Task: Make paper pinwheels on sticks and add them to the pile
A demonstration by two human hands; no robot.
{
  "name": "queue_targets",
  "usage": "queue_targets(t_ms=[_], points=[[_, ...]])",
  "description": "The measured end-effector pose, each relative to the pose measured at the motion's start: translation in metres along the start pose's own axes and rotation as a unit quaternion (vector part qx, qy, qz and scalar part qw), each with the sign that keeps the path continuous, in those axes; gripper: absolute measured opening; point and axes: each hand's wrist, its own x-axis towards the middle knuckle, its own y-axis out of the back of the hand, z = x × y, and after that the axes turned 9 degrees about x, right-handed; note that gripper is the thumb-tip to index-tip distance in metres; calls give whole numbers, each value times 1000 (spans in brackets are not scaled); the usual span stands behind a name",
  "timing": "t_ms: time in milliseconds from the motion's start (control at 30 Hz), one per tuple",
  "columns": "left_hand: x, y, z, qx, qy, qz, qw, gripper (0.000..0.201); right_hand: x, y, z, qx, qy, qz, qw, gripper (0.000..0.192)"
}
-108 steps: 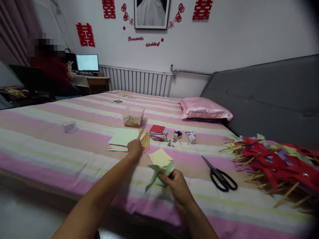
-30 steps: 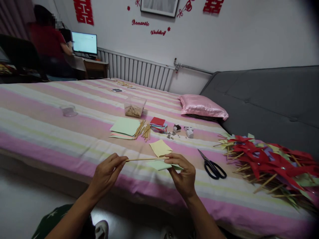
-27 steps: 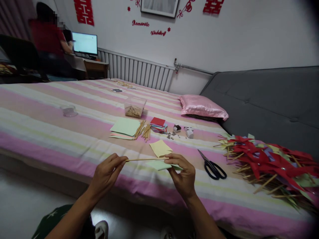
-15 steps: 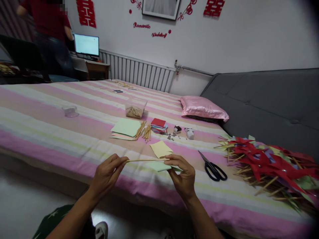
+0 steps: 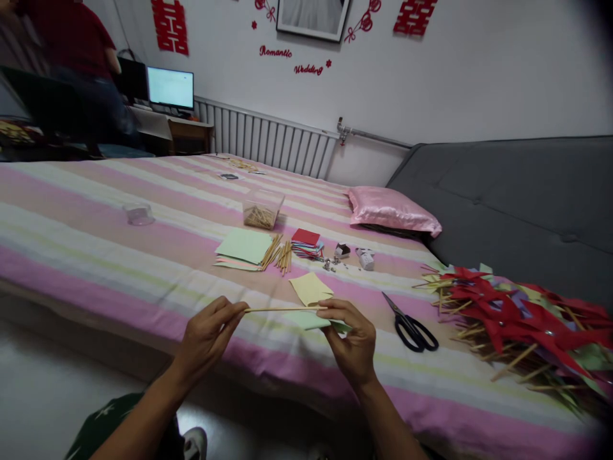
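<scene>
Above the near edge of the bed [image 5: 119,255], the left hand [image 5: 205,338] pinched one end of the wooden stick [image 5: 282,309] and the right hand [image 5: 352,342] pinched the folded green paper [image 5: 301,319] at the other end, apparently mid-assembly.

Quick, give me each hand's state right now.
Left hand: closed, pinching one end of the wooden stick.
Right hand: closed, holding the green paper piece against the stick's other end.
</scene>
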Motion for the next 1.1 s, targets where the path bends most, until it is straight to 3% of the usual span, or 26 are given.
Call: queue_targets(t_ms=[567,1100], points=[[2,1,0,-6,-47,43,998,21,0,-3,0,6,11,1,1000,21],[2,0,-2,-8,-54,47,997,23,0,-1,0,6,14,-1,1000,20]])
